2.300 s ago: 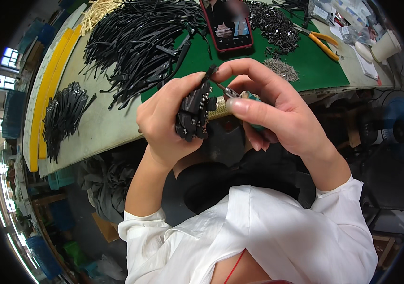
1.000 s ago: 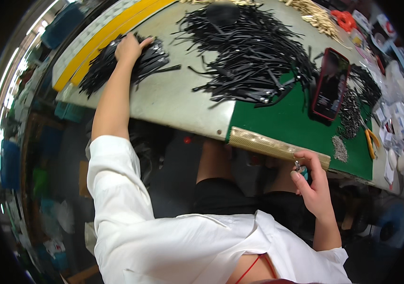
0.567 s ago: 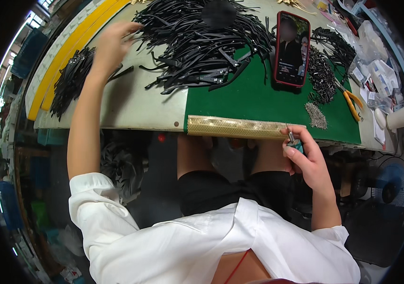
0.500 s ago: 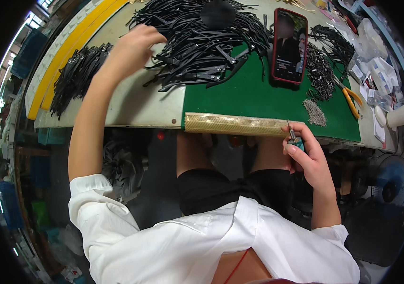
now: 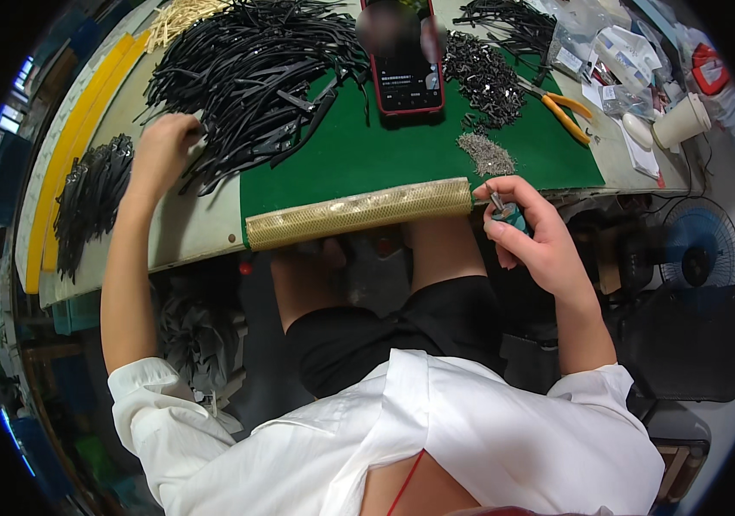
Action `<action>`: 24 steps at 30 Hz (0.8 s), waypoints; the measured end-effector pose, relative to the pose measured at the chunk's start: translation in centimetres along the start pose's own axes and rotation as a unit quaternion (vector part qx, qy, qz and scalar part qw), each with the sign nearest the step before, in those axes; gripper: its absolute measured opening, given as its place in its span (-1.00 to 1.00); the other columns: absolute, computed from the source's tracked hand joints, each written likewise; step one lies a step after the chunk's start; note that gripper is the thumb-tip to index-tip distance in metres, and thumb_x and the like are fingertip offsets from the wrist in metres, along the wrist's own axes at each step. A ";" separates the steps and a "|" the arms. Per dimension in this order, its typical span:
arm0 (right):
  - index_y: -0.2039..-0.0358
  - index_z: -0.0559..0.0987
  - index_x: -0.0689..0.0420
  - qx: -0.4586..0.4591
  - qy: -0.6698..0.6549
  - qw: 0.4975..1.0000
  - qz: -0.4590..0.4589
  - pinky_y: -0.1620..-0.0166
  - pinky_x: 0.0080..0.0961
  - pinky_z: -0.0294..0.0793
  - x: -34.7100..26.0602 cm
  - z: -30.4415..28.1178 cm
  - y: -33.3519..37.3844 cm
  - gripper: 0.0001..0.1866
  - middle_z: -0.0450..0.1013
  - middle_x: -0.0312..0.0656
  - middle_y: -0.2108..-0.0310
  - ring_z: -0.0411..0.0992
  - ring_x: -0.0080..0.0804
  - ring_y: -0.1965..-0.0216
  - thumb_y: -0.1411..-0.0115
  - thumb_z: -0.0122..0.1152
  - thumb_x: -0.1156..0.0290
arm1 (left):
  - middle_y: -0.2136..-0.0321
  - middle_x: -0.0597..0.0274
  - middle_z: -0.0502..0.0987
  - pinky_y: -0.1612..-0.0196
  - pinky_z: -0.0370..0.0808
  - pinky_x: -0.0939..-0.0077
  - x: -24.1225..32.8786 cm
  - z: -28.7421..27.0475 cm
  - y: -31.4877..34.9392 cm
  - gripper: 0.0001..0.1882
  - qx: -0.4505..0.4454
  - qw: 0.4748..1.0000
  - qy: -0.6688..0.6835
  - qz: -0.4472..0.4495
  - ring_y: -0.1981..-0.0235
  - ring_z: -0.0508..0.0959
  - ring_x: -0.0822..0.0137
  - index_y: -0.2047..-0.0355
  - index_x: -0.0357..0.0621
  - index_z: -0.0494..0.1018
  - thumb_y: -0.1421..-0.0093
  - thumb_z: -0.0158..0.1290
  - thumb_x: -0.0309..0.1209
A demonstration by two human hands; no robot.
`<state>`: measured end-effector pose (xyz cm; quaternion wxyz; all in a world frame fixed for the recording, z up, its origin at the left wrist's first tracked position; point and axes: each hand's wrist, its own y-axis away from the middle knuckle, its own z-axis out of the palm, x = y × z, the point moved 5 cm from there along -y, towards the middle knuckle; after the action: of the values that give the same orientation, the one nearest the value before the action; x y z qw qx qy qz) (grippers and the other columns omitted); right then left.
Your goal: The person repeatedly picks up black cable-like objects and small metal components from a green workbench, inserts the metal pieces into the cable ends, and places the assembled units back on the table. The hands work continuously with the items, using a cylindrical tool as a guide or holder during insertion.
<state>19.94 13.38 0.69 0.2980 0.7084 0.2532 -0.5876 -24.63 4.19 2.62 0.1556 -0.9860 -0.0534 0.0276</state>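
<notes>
Green cloth (image 5: 333, 155) lies over part of a pale table (image 5: 204, 215), and a blue fan (image 5: 701, 243) sits off to the right. On the table's left is a long yellow strip (image 5: 75, 163). A big pile of thin black sticks (image 5: 247, 77) spreads across the far side, and a smaller black bunch (image 5: 92, 202) lies near the yellow strip.

The left hand (image 5: 161, 153) is up over the table, between the bunch and the big pile, with its fingertips close to the big pile. Its fingers are curled in, but I cannot tell if they pinch anything. The right hand (image 5: 535, 228) has its thumb and fingers clamped on a small screwdriver (image 5: 512, 217) with a teal handle, just beside the right end of a gold strip (image 5: 359, 211) on the table's edge.

A red-edged phone (image 5: 403, 64) shows small pale writing on its dark screen. Orange-handled pliers (image 5: 569, 116) lie right of some black bits (image 5: 486, 82) and tiny gray pieces (image 5: 486, 155).
</notes>
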 end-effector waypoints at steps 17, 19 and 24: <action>0.05 0.46 0.09 0.036 0.472 0.865 -0.165 0.13 -0.23 0.49 -1.2 -2.6 -2.9 -0.69 0.46 -0.03 0.18 0.50 0.00 0.23 -0.17 0.15 0.42 | 0.39 0.22 0.55 0.29 0.50 0.31 14.6 0.1 -0.9 -0.84 0.139 0.988 0.039 0.045 0.35 0.58 0.11 0.22 -0.08 0.60 -0.18 0.15 -0.42; 0.06 0.47 0.06 0.009 0.517 0.844 -0.145 0.15 -0.18 0.49 -1.2 -2.8 -3.3 -0.70 0.45 -0.03 0.20 0.50 0.01 0.25 -0.17 0.14 0.44 | 0.42 0.29 0.61 0.38 0.51 0.40 14.5 -1.8 -0.6 -0.81 0.255 0.963 0.044 0.082 0.43 0.59 0.23 0.17 0.03 0.61 -0.19 0.18 -0.40; 0.07 0.48 0.05 -0.027 0.550 0.825 -0.130 0.16 -0.18 0.48 -1.2 -2.9 -3.6 -0.70 0.45 -0.04 0.22 0.50 0.00 0.24 -0.15 0.16 0.44 | 0.40 0.32 0.60 0.40 0.39 0.68 15.4 -2.7 1.9 -0.61 0.192 0.915 0.354 -0.009 0.45 0.51 0.59 -0.13 -0.17 0.46 -0.28 0.07 -0.59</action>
<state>19.12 17.94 1.79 0.0498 0.8664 0.4805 -0.1265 -8.99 3.34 4.07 0.3510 -0.8817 0.0024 -0.3153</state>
